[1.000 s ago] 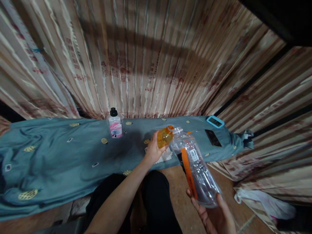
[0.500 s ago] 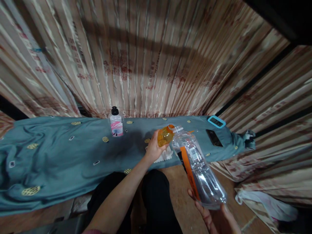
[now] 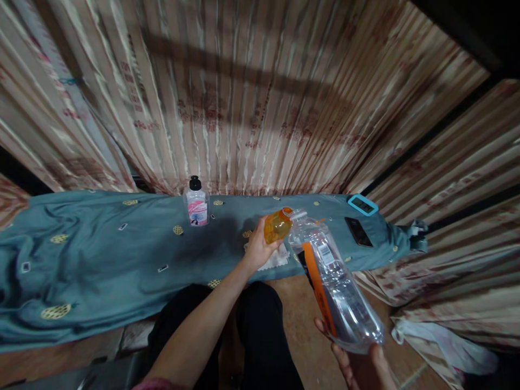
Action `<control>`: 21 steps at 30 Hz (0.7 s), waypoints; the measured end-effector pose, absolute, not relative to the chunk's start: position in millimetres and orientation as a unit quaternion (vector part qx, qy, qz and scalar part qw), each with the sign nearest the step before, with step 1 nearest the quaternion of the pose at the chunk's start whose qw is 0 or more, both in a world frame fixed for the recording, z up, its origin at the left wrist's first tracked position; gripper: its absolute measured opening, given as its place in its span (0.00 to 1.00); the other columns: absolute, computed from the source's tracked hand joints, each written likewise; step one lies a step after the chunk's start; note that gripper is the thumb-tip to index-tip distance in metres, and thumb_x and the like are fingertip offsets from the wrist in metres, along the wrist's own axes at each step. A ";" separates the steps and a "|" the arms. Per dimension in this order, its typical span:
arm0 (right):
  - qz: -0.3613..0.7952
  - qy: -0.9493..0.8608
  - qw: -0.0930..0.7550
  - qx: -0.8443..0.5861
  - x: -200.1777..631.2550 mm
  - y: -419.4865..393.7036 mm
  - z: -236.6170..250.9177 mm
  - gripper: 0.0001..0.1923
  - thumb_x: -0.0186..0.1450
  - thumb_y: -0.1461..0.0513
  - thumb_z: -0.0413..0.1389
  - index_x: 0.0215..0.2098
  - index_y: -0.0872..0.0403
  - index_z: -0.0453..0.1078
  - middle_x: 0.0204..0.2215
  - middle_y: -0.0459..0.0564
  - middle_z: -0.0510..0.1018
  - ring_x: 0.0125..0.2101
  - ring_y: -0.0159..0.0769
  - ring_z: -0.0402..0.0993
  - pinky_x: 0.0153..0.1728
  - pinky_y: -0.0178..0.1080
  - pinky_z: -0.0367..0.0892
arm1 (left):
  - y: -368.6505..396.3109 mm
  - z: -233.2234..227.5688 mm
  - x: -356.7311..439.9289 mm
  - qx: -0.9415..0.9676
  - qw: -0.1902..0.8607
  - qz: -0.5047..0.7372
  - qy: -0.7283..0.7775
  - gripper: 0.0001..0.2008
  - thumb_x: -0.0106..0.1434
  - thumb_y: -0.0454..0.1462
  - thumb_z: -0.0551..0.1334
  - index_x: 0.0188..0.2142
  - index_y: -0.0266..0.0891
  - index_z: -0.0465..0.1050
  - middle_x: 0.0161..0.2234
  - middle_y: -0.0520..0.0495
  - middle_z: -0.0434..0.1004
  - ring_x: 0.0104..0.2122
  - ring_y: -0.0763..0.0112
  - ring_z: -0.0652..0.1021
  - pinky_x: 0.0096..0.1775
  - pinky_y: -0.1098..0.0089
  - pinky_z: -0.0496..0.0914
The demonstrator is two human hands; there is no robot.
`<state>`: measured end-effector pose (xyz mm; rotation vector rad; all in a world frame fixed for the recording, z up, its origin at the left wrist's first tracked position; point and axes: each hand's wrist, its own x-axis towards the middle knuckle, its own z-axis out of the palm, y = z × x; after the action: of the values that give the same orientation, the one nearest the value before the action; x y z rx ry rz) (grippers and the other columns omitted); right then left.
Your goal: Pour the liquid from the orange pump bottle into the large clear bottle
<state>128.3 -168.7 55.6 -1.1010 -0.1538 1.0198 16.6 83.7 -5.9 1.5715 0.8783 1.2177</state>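
Taking the orange bottle as my marker, I have a black-capped bottle upright on the blue cloth well to its left. Just left of the marker, and wrapped around its body, is the left hand, fingers closed on it; a white cloth lies below, on the near side, partly hidden. The orange bottle itself is up off the bedding, tilted, its mouth turned to the right. There it meets the neck of the clear bottle, which slants away to the right and toward me; whether the rims touch, I can't tell. The right hand pinches that bottle's base between thumb and fingers. I judge the step in hand to be lining up the two mouths, perhaps for pouring, though I can make out no stream. From here, I'd say the next move calls for matched openings and a slow change of tilt, both grips firm. Well right of the orange bottle, a phone and, beyond it, a blue-framed device lie flat.
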 end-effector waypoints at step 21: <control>0.433 -0.071 0.734 -0.519 135.1 -170.6 52.9 0.26 0.47 0.46 0.75 0.41 0.45 0.81 0.35 0.50 0.88 0.32 0.45 0.87 0.28 0.31 0.80 | 78.9 -1.5 16.4 0.646 0.441 0.493 0.381 0.37 0.52 0.30 0.72 0.60 0.42 0.64 0.51 0.43 0.80 0.55 0.54 0.79 0.59 0.53 0.72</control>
<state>135.1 -170.6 52.9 -1.1401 -0.1563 0.9520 16.4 78.9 -1.5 1.6039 0.9451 1.2231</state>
